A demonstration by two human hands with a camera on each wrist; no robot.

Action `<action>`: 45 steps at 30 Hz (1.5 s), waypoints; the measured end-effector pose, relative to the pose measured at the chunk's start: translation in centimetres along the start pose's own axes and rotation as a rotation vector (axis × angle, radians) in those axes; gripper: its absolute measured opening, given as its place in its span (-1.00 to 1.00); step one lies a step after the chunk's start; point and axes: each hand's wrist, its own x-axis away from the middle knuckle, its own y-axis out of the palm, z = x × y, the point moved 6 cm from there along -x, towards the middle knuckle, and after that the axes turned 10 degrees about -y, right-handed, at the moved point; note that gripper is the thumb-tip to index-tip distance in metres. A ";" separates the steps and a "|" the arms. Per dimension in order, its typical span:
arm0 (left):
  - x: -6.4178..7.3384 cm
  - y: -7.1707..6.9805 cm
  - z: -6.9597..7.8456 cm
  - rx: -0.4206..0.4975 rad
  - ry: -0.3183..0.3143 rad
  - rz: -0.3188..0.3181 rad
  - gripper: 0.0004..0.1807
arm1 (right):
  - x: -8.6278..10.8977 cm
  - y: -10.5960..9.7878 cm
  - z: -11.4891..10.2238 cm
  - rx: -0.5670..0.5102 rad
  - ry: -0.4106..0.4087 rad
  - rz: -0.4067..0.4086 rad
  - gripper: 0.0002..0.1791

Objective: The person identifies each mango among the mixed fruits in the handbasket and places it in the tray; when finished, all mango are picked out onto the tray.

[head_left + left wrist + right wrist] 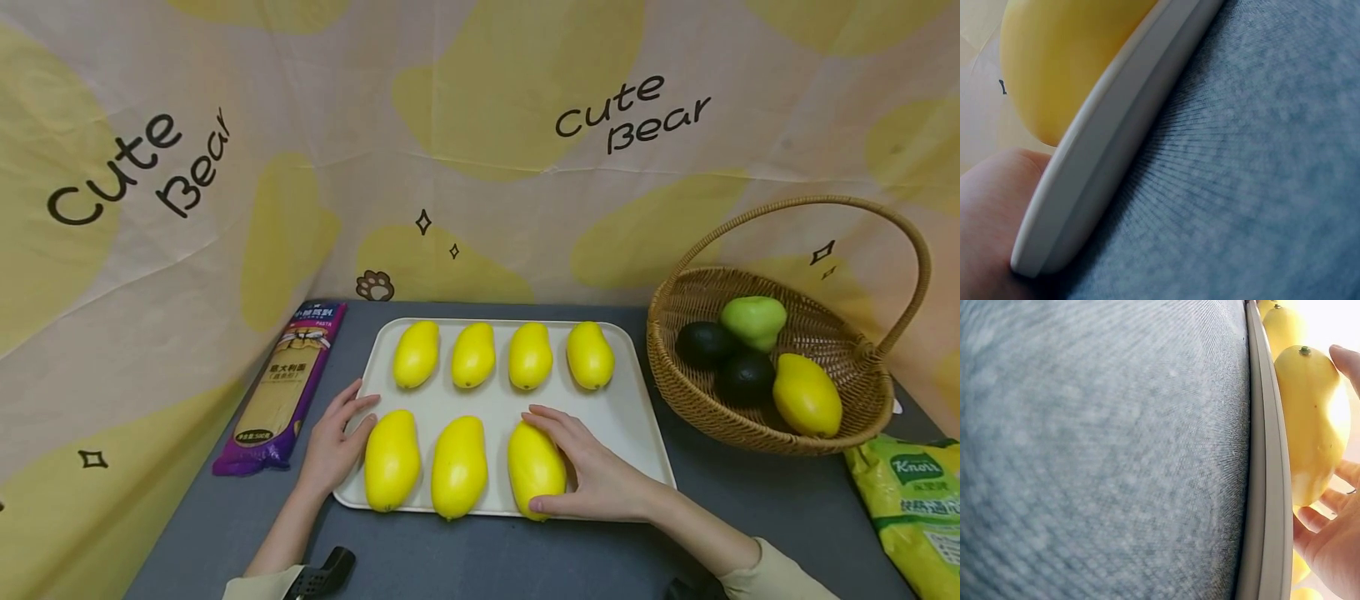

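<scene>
A cream tray point(622, 442) carries two rows of yellow mangoes: several at the back, three at the front. My right hand point(600, 471) spans the front row's rightmost mango point(534, 471), thumb at its near end and fingers at its far end. In the right wrist view, that mango point(1313, 425) lies just inside the tray rim point(1266, 456), between thumb and fingers. At the tray's left edge rests my left hand point(336, 442), its fingers loosely bent beside the leftmost front mango point(392, 460). The left wrist view shows part of this hand point(997, 219) against the tray's side point(1097, 144).
Left of the tray lies a purple pasta packet point(281, 387). A wicker basket point(697, 417) at the right holds two dark avocados point(745, 377), a green fruit point(753, 322) and another mango point(807, 396). A green Knorr bag point(915, 500) lies at the right edge of the grey table point(450, 558).
</scene>
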 end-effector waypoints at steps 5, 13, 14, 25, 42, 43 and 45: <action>-0.1 0.1 0.0 -0.002 -0.001 -0.004 -0.69 | 0.2 -0.1 0.2 -0.024 0.014 0.004 0.07; -0.2 0.4 0.0 -0.003 -0.005 -0.009 -0.69 | 0.6 -1.1 0.3 -0.042 -0.039 0.112 -0.17; -0.2 0.4 0.0 -0.005 -0.007 -0.009 -0.69 | 0.6 -1.3 0.2 -0.047 -0.054 0.141 -0.22; -0.2 0.4 0.3 -0.026 -0.031 -0.017 -0.68 | 1.3 -4.7 0.6 -0.193 -0.010 0.391 -0.80; -0.4 0.5 -0.2 -0.038 -0.022 -0.006 -0.68 | 3.9 -12.9 -0.6 0.050 -0.033 0.354 -0.76; -0.3 0.4 -0.3 -0.040 -0.022 -0.005 -0.68 | 4.2 -13.7 -0.6 0.089 -0.024 0.350 -0.76; -0.3 0.4 -0.3 -0.044 -0.019 -0.005 -0.68 | 4.7 -15.2 -0.4 0.152 -0.006 0.349 -0.77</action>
